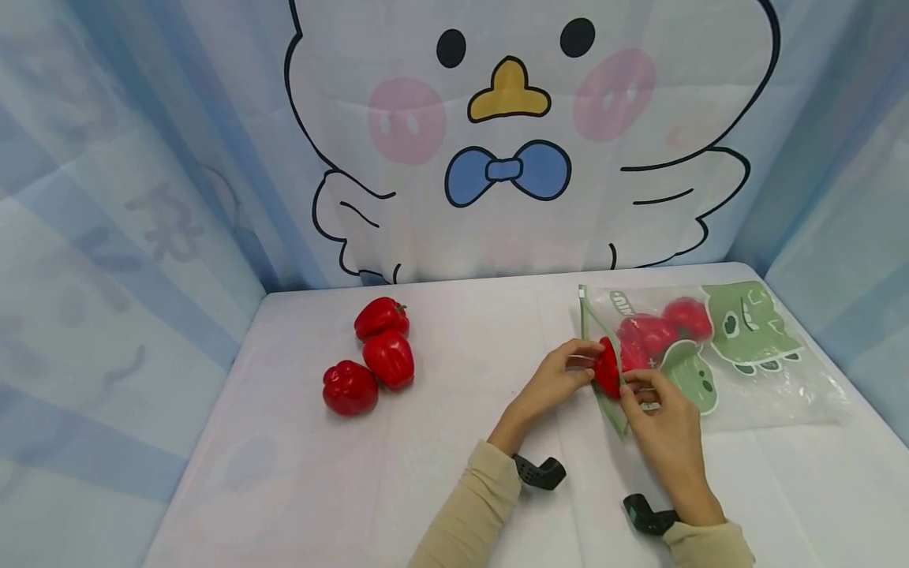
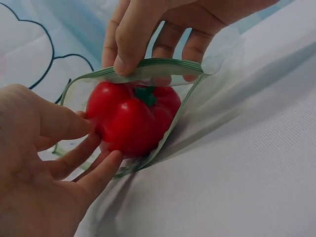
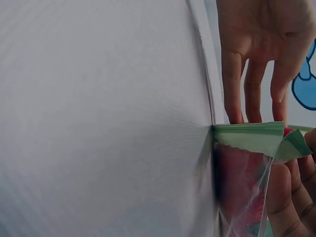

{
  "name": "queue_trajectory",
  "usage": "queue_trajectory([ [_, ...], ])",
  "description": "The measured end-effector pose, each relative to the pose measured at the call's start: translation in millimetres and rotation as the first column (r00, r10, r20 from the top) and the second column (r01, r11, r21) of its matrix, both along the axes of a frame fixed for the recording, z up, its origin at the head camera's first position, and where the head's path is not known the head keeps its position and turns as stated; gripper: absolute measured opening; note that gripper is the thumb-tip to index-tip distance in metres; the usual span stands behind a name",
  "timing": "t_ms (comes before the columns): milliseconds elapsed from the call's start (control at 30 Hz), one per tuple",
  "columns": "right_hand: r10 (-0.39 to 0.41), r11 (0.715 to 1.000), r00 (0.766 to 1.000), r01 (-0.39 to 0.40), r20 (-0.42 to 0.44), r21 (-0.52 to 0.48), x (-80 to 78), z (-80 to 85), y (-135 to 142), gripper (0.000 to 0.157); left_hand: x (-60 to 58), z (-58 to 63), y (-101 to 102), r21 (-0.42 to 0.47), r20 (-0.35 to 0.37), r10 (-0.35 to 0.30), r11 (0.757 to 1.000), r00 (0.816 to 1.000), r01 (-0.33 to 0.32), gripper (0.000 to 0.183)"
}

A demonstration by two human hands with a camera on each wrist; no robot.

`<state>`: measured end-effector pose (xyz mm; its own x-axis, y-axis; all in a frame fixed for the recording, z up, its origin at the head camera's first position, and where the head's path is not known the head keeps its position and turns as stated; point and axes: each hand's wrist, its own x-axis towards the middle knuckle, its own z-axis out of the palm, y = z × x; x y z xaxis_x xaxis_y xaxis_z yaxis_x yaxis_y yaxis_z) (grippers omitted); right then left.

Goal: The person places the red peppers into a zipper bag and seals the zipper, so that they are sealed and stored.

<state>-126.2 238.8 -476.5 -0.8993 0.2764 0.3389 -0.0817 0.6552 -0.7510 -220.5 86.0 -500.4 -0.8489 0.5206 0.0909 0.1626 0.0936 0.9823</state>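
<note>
At the mouth of a clear zip bag with green dinosaur prints, my left hand holds a red bell pepper by thumb and fingertips. In the left wrist view the pepper sits within the green-edged opening, its green stem toward the upper side. My right hand pinches the bag's green rim between thumb and fingers, keeping the mouth spread. Several red peppers show through the plastic inside the bag. Most of my right palm is out of the right wrist view, where its fingers grip the rim.
Three more red bell peppers, one at the back, one in the middle and one in front, lie close together on the left of the white table. A curtain with a cartoon figure stands behind the table.
</note>
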Motion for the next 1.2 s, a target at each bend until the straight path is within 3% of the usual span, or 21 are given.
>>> queue_trajectory([
  [633,-0.018,1.000,1.000,0.018,-0.004,0.006,-0.6,0.5,-1,0.019,7.2,-4.1,15,0.046,0.036,-0.050,0.998,0.998,0.049,0.048],
  [1200,-0.015,1.000,0.999,0.015,-0.028,-0.009,-1.8,1.4,-1,0.017,11.0,-6.9,21,0.019,0.031,-0.129,0.992,0.991,0.128,0.038],
])
